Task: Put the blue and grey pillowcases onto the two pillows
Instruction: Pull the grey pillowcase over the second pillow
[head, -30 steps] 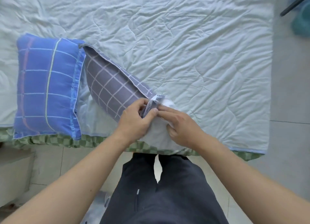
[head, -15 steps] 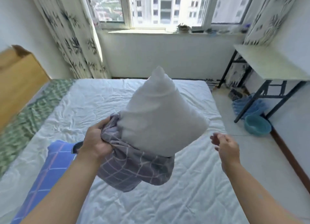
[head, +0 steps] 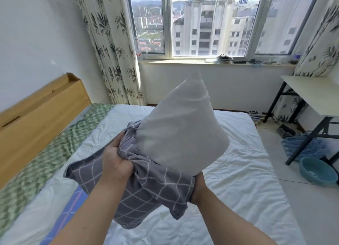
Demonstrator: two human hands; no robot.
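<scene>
A person standing at the side of a bed holds a plump white pillow (head: 181,132) upright in the air above the mattress, one corner pointing up toward the window, its lower end sunk into a grey pillowcase with a thin white grid pattern (head: 146,188). The left hand (head: 115,162) has its fingers clenched around a bunched fold of the grey fabric at the pillow's left edge, where the case's opening is gathered in wrinkles. The right hand (head: 197,188) is at the pillow's lower right corner, mostly hidden behind the cloth, so whether its fingers are closed on the fabric cannot be told. The rest of the case hangs loose below both hands, well above the wrinkled white quilted bed cover (head: 238,171). At the lower left edge of the view, a pillow in a blue pillowcase with pale stripes (head: 73,206) lies flat on the bed, partly hidden by the left forearm. A green-and-white checked sheet (head: 45,162) runs along the light wooden headboard (head: 40,114) at left; a round teal plastic basin (head: 316,171) sits on the tiled floor at right.
</scene>
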